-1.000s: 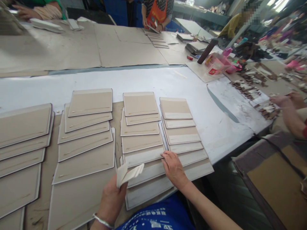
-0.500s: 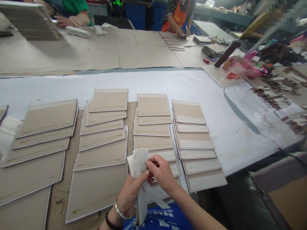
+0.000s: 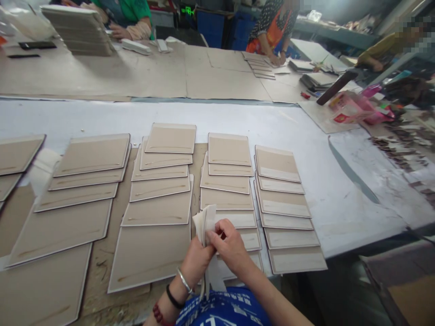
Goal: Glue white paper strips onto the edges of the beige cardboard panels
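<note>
My left hand (image 3: 198,257) is closed round a bundle of long white strips (image 3: 206,217), whose upper ends fan out above the fist and whose lower ends hang toward my apron. My right hand (image 3: 230,246) pinches the edge of a strip close beside the left thumb. Both hands are over a column of overlapping beige panels (image 3: 224,199), partly hiding the lower ones. In the rightmost column, panels (image 3: 283,206) carry a pale strip along their near edge. Panels (image 3: 159,213) to the left show a thin yellowish-brown line instead.
Across the white-covered table (image 3: 238,115), another beige worktop (image 3: 136,77) bears a tall stack of boards (image 3: 79,29). A co-worker in an orange apron (image 3: 270,38) handles panels there. Pink containers (image 3: 353,108) and dark scraps (image 3: 401,142) lie at the right.
My view has shifted left, so the panels appear farther right. The strips' upper ends have turned and bunched more edge-on. Both hands stay together, with the right fingers still at the bundle.
</note>
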A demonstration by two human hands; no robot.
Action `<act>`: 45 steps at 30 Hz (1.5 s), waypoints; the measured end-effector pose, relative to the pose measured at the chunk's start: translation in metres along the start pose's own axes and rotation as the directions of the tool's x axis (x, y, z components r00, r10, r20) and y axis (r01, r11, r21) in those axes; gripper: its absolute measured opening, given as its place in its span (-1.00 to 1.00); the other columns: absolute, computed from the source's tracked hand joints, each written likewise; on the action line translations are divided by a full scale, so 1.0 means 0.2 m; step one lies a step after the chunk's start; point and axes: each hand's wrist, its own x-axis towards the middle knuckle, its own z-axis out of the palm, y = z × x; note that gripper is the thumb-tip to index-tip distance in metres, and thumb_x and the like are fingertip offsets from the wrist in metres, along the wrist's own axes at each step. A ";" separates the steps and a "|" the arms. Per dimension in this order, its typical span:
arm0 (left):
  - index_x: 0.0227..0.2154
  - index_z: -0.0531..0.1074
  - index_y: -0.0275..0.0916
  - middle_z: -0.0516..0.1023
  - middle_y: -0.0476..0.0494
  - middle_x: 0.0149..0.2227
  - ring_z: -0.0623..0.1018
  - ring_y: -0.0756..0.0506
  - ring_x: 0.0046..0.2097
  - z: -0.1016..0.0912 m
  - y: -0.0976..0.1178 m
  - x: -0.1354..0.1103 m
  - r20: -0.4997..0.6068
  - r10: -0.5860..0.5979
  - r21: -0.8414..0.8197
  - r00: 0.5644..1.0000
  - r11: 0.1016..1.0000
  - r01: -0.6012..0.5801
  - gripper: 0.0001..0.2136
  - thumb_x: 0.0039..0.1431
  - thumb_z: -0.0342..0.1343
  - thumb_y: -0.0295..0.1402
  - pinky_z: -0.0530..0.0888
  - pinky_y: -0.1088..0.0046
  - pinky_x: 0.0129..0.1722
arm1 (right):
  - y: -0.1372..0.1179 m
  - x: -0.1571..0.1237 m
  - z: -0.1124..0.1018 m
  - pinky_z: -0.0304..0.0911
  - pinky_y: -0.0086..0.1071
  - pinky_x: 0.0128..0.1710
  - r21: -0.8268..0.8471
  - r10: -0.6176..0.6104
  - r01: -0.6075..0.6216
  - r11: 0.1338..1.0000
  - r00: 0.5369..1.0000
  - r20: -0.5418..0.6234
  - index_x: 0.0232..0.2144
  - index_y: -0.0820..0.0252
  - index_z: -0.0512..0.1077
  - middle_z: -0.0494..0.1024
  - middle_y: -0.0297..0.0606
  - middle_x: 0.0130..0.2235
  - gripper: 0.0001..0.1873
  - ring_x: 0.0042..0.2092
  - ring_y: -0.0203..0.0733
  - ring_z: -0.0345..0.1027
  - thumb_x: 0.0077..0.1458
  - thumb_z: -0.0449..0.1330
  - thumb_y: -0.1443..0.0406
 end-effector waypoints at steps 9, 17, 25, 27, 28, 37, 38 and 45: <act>-0.38 0.45 -0.31 0.47 -0.05 -0.49 0.41 -0.02 -0.43 -0.05 -0.04 -0.03 -0.021 -0.204 -0.204 0.979 0.959 0.195 -0.58 -0.29 0.31 -0.13 0.34 0.48 -0.39 | 0.10 0.01 -0.09 0.00 -0.47 -0.47 0.274 0.107 -0.181 0.945 0.958 0.265 -0.55 0.15 0.11 0.08 -0.46 -0.53 -0.70 -0.47 -0.36 -0.01 0.05 0.05 0.12; -0.65 0.27 -0.27 0.27 0.08 -0.65 0.26 0.06 -0.54 -0.05 -0.02 -0.02 -0.061 -0.195 -0.242 0.979 0.954 0.175 -0.65 -0.28 0.30 -0.15 0.25 0.54 -0.51 | 0.12 0.06 -0.16 -0.04 -0.51 -0.52 0.349 0.168 -0.428 0.834 0.799 0.577 -0.50 0.18 0.17 0.21 -0.46 -0.53 -0.59 -0.51 -0.41 0.03 -0.07 0.15 -0.02; -0.47 0.39 -0.28 0.44 -0.06 -0.50 0.42 -0.08 -0.40 -0.03 -0.13 0.08 -0.239 -0.012 0.251 0.971 0.965 0.074 -0.82 -0.03 0.09 -0.24 0.36 0.40 -0.35 | 0.22 0.15 -0.10 -0.01 -0.46 -0.48 0.146 0.326 -0.393 0.908 0.880 0.347 -0.50 0.17 0.15 0.21 -0.41 -0.51 -0.79 -0.48 -0.34 0.05 0.04 0.01 0.16; -0.42 0.42 -0.29 0.49 -0.17 -0.42 0.46 -0.16 -0.30 -0.04 -0.12 0.08 -0.096 0.070 0.632 0.993 0.775 0.007 -0.89 0.02 0.00 -0.43 0.36 0.29 -0.24 | 0.23 0.25 -0.13 -0.01 -0.45 -0.44 -0.076 0.270 -0.259 0.963 0.930 0.251 -0.50 0.16 0.15 0.21 -0.41 -0.51 -0.86 -0.45 -0.31 0.08 0.07 -0.03 0.25; -0.42 0.43 -0.29 0.49 -0.20 -0.40 0.45 -0.19 -0.27 -0.04 -0.11 0.08 -0.016 0.093 0.791 0.996 0.610 -0.045 -0.85 0.00 -0.04 -0.52 0.36 0.23 -0.22 | 0.23 0.30 -0.14 -0.02 -0.44 -0.43 -0.182 0.236 -0.194 0.964 0.940 0.245 -0.49 0.16 0.16 0.22 -0.40 -0.51 -0.88 -0.44 -0.31 0.09 0.08 -0.04 0.28; -0.43 0.44 -0.33 0.40 -0.37 -0.04 0.36 -0.23 0.05 -0.06 -0.07 0.18 0.159 0.265 0.982 0.951 0.062 -0.181 -0.72 -0.02 -0.14 -0.70 0.34 0.20 0.01 | 0.19 0.68 -0.11 -0.02 -0.44 -0.39 -0.568 0.160 0.197 0.799 0.841 0.517 -0.35 0.15 0.38 0.48 -0.29 -0.38 -0.84 -0.32 -0.25 0.29 0.12 0.03 0.25; -0.43 0.44 -0.34 0.37 -0.39 0.01 0.32 -0.23 0.09 -0.07 -0.08 0.19 0.172 0.274 0.980 0.946 0.053 -0.194 -0.72 -0.04 -0.14 -0.72 0.32 0.19 0.05 | 0.20 0.70 -0.11 -0.03 -0.44 -0.40 -0.587 0.163 0.213 0.781 0.838 0.521 -0.33 0.14 0.38 0.49 -0.29 -0.37 -0.84 -0.32 -0.24 0.30 0.12 0.03 0.24; -0.46 0.40 -0.33 0.32 -0.39 0.07 0.28 -0.24 0.14 -0.09 -0.13 0.23 0.179 0.301 0.971 0.937 0.101 -0.218 -0.69 -0.12 -0.17 -0.76 0.31 0.15 0.08 | 0.23 0.74 -0.10 -0.03 -0.42 -0.42 -0.642 0.173 0.258 0.722 0.831 0.529 -0.29 0.13 0.37 0.52 -0.25 -0.31 -0.80 -0.26 -0.20 0.36 0.14 0.00 0.20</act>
